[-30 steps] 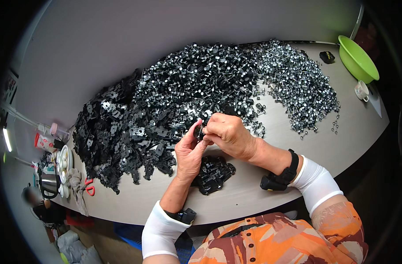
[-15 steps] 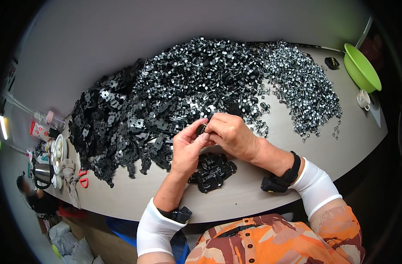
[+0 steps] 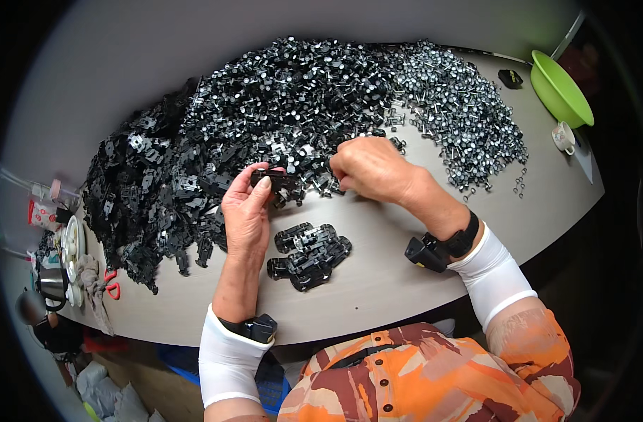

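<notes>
My left hand (image 3: 243, 214) pinches a black toy-car chassis (image 3: 283, 181) between thumb and fingers, at the near edge of the heaps. To its right, my right hand (image 3: 374, 169) has its fingers curled together beside a heap of small black wheels on metal axles (image 3: 300, 91); whatever is in them is hidden. Several wheeled black chassis (image 3: 309, 257) lie bunched on the table in front of me. Flat black chassis pieces (image 3: 142, 197) form a heap at the left. Farther right spreads a heap of silver pin-like pieces with round heads (image 3: 469, 116).
At the right edge are a green basin (image 3: 562, 90), a mug (image 3: 563, 138) and a small black object (image 3: 510, 79). Red-handled scissors (image 3: 112, 286), a rag (image 3: 93, 290) and a kettle (image 3: 53, 285) sit on the left. Another person (image 3: 58, 330) is beyond the left edge.
My hands were together over a small dark piece and have parted. The left now holds the chassis farther left; the right has moved to the heap's edge. The whole view has shifted slightly.
</notes>
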A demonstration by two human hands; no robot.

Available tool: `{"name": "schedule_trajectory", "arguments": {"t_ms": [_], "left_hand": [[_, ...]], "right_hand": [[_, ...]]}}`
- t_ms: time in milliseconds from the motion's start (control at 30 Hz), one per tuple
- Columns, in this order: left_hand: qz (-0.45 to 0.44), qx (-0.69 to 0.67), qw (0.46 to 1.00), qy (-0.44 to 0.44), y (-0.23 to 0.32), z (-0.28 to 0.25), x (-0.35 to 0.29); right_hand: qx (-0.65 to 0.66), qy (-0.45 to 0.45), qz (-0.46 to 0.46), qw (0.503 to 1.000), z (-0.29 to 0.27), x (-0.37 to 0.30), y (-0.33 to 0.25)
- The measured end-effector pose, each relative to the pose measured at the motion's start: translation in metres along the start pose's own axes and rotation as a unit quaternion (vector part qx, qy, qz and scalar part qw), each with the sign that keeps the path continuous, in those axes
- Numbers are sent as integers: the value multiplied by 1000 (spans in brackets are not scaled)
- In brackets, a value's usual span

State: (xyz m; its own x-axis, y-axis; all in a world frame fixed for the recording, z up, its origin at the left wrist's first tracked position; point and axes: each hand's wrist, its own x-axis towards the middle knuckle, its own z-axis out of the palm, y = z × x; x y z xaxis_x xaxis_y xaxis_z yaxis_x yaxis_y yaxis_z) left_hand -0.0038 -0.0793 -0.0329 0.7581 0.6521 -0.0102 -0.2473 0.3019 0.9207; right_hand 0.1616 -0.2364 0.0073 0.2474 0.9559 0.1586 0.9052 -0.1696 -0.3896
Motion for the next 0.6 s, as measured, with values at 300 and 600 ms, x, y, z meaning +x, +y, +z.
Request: {"name": "schedule_trajectory", "arguments": {"t_ms": [300, 600], "left_hand": [[5, -27, 999, 29, 3, 8, -5], [-32, 30, 999, -2, -1, 9, -11]], "right_hand": [[-102, -61, 12, 993, 7, -1, -7], [-33, 5, 5, 999, -9, -3, 15]]}}
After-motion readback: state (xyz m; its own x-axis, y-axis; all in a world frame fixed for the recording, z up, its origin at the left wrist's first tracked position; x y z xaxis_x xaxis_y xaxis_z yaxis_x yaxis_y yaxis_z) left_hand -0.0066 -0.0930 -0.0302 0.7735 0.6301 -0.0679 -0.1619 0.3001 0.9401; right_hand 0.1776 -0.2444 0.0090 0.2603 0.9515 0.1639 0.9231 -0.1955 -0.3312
